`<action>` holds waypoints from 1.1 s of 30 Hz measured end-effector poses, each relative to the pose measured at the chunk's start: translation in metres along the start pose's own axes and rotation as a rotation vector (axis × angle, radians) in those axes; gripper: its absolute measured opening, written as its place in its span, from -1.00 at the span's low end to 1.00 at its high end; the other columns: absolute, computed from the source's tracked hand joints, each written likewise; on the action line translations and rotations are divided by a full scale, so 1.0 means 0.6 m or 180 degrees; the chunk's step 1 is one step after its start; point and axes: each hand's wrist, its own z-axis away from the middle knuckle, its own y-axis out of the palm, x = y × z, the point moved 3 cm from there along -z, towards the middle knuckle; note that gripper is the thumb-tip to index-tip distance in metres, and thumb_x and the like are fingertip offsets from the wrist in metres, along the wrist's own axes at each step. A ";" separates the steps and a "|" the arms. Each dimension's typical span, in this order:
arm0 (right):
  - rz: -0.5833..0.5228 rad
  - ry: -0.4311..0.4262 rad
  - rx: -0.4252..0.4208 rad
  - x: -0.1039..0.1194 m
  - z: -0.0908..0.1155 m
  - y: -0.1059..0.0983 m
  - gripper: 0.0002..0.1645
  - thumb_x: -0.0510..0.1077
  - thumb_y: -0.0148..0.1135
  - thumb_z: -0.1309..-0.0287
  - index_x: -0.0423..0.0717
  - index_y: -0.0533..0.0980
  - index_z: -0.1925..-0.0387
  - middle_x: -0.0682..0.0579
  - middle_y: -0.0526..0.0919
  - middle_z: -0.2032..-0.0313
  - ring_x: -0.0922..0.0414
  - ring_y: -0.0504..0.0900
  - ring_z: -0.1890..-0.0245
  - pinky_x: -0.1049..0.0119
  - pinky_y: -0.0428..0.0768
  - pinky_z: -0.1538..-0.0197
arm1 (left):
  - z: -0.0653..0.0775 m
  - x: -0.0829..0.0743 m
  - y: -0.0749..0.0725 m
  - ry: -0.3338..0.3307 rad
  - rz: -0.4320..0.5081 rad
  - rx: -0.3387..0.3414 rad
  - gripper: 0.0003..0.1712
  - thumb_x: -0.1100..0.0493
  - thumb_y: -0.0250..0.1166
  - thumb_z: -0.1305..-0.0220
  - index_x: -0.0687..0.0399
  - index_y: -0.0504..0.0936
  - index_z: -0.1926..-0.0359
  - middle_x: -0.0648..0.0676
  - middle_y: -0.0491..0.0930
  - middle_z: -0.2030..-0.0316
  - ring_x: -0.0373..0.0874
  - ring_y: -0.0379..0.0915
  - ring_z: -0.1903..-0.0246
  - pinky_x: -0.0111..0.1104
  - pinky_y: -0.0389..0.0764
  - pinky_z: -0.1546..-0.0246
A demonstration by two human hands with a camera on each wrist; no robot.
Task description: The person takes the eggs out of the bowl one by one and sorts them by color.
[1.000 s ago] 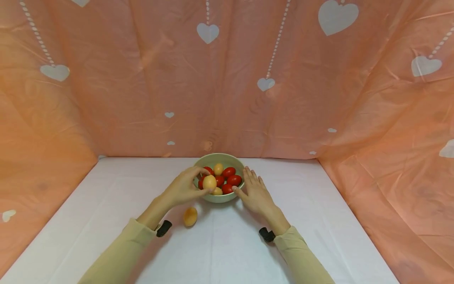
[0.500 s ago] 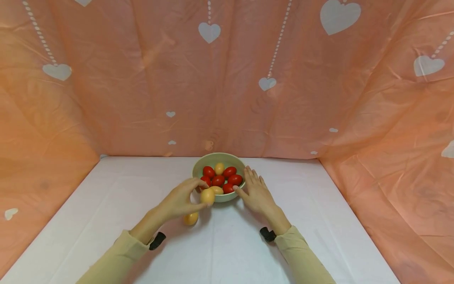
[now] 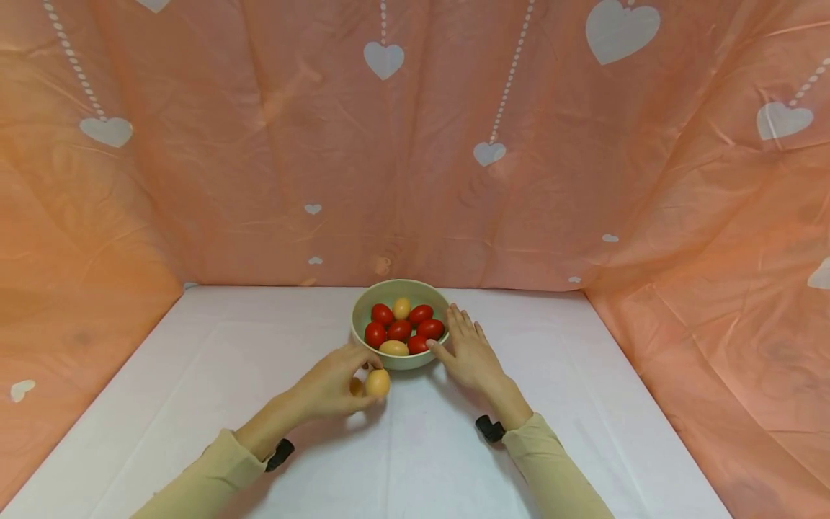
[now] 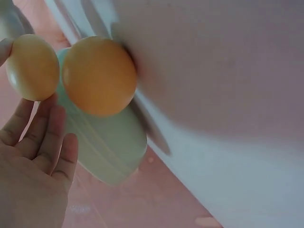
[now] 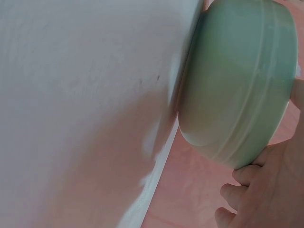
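My left hand (image 3: 333, 382) pinches a yellow egg (image 3: 377, 383) between thumb and fingers, low in front of the bowl. Behind those fingers a second yellow egg (image 3: 356, 387) rests on the white table, partly hidden in the head view. The left wrist view shows the held egg (image 4: 32, 69) beside the resting one (image 4: 99, 76), which looks bigger and nearer. A pale green bowl (image 3: 363, 355) holds several glossy red eggs (image 3: 398, 331) and two yellow ones. Along the bowl's right side lies my right hand (image 3: 472, 357), fingers straight, thumb at the rim.
White cloth covers the table (image 3: 583, 404). An orange curtain (image 3: 415, 180) with white hearts rises just behind the bowl and along both sides. Each wrist carries a small black camera, seen on the left (image 3: 280, 455) and the right (image 3: 489, 428).
My left hand has come back from above the bowl toward me and lower, still pinching the yellow egg, and now covers part of the egg on the table. The right hand stays put.
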 end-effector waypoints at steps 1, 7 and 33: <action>0.0001 -0.0001 0.0002 0.000 0.000 0.000 0.06 0.37 -0.05 -0.51 -0.33 -0.03 -0.61 -0.21 -0.05 -0.63 -0.22 -0.05 -0.62 -0.19 -0.05 -0.59 | 0.000 0.000 0.001 0.0002 -0.0023 0.0024 -0.54 0.00 0.61 -0.09 -0.05 0.62 0.03 -0.11 0.62 0.09 -0.12 0.56 0.04 -0.14 0.59 -0.03; -0.0025 0.0005 0.0020 0.002 0.001 -0.002 0.06 0.36 -0.05 -0.51 -0.32 -0.04 -0.61 -0.20 -0.05 -0.63 -0.21 -0.05 -0.62 -0.17 -0.07 -0.59 | 0.002 0.004 0.009 0.0004 -0.0123 0.0099 -0.53 -0.07 0.60 -0.10 -0.07 0.63 0.04 -0.09 0.61 0.08 -0.09 0.54 0.09 -0.15 0.56 0.02; -0.0033 0.0017 0.0023 0.002 0.002 -0.002 0.06 0.37 -0.05 -0.51 -0.30 -0.03 -0.62 -0.18 -0.05 -0.64 -0.18 -0.07 -0.63 -0.16 -0.07 -0.59 | 0.006 0.016 0.031 -0.0220 -0.0239 0.0307 -0.55 -0.10 0.59 -0.07 -0.13 0.63 0.08 -0.15 0.58 0.13 -0.20 0.49 0.12 -0.17 0.53 0.04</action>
